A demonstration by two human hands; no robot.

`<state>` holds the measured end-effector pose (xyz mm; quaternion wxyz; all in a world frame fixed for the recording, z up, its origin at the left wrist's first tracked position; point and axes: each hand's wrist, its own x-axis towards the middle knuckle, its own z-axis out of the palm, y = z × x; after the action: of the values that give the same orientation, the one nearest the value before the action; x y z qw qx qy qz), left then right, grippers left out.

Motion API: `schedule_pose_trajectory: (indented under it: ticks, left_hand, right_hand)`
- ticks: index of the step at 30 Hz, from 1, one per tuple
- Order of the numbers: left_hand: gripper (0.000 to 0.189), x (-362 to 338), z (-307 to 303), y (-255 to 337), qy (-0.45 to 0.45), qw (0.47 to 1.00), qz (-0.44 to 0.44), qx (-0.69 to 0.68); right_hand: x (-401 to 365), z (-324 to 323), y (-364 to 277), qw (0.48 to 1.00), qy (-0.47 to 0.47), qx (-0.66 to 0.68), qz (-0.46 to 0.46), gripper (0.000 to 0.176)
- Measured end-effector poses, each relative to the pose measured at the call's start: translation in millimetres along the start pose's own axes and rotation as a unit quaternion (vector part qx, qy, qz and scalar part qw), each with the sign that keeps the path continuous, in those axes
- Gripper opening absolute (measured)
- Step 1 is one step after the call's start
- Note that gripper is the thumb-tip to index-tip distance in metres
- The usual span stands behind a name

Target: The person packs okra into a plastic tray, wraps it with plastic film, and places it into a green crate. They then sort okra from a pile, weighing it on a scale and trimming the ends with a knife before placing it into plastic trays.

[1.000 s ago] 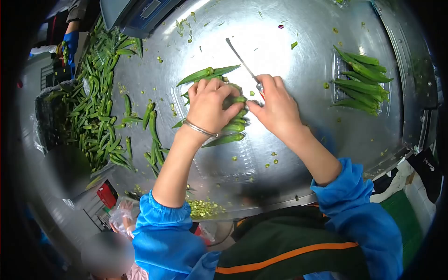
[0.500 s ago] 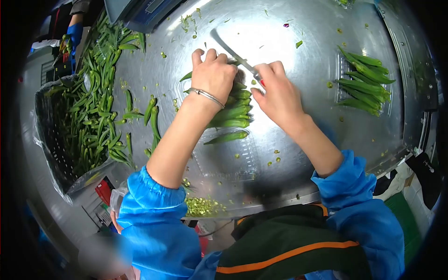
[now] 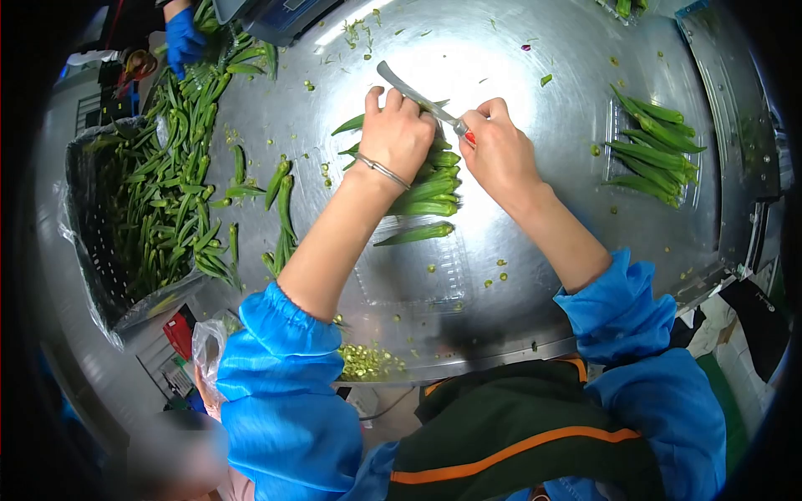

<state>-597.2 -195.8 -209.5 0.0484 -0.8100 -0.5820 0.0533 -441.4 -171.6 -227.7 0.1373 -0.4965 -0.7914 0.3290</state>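
My right hand [image 3: 501, 150] is closed round the red handle of a knife [image 3: 411, 90], whose curved blade points up and left, near the tips of my left hand. Bent over a row of green okra [image 3: 430, 188], my left hand [image 3: 393, 129] presses on the upper pods; its fingertips are partly hidden. One okra pod [image 3: 415, 234] lies apart below the row. Under the pods is a clear plastic tray [image 3: 409, 288]. Small cut okra ends are scattered around.
Another clear tray with okra [image 3: 656, 150] lies at the right. A large okra pile [image 3: 180, 159] spills from a lined black crate [image 3: 96, 242] at the left. A co-worker's blue-gloved hand [image 3: 182, 42] is at the pile's top. Cut ends [image 3: 368, 362] heap at the near edge.
The knife blade has swung flatter and closer to my left hand. My left hand has shifted slightly right. The co-worker's gloved hand has come over the okra pile.
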Motion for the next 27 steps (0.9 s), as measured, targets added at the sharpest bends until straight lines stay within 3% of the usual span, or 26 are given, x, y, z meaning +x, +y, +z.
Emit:
schedule_pose_trajectory:
  ticks: [3, 7, 9, 11, 13, 15, 17, 21, 24, 25, 27]
  left_hand:
    - [0.013, -1, 3, 2, 0.019, 0.999, 0.022, 0.036]
    - [0.01, 1, -4, 1, -0.028, 0.999, 0.001, 0.039]
    - [0.011, 2, -8, 2, -0.036, 0.998, 0.006, 0.046]
    - [0.011, 4, -12, 3, -0.04, 0.998, 0.008, 0.052]
    - [0.012, 4, -15, 7, -0.073, 0.992, 0.005, 0.099]
    - [0.012, 8, -16, 10, -0.092, 0.99, -0.011, 0.101]
    - [0.012, 10, -14, 12, -0.116, 0.987, -0.024, 0.108]
    - [0.011, 17, -15, 10, -0.144, 0.982, -0.013, 0.123]
    - [0.005, 2, -35, -3, -0.037, 0.999, 0.026, 0.007]
    - [0.006, -15, -60, 4, -0.012, 0.997, 0.018, -0.075]
    - [0.016, -70, -94, 24, -0.083, 0.972, 0.049, -0.213]
  right_hand:
    - [2, 6, 2, 0.997, 0.058, 0.03, -0.037, 0.015]
    - [-5, 3, 5, 0.984, 0.141, 0.111, -0.013, 0.016]
    - [-25, -29, 1, 0.955, 0.065, 0.27, 0.103, 0.016]
    - [-61, -64, -3, 0.902, -0.081, 0.356, 0.232, 0.014]
    - [-106, -78, 11, 0.861, -0.168, 0.399, 0.266, 0.017]
    - [-154, -76, 42, 0.785, -0.283, 0.422, 0.355, 0.022]
    - [-180, -84, 45, 0.749, -0.377, 0.377, 0.394, 0.028]
    - [-205, -81, 35, 0.751, -0.396, 0.351, 0.394, 0.03]
    - [-213, -66, 33, 0.854, -0.42, 0.232, 0.203, 0.029]
    - [-215, -66, 37, 0.855, -0.415, 0.236, 0.202, 0.029]
    - [-227, -67, 47, 0.866, -0.463, 0.148, 0.117, 0.028]
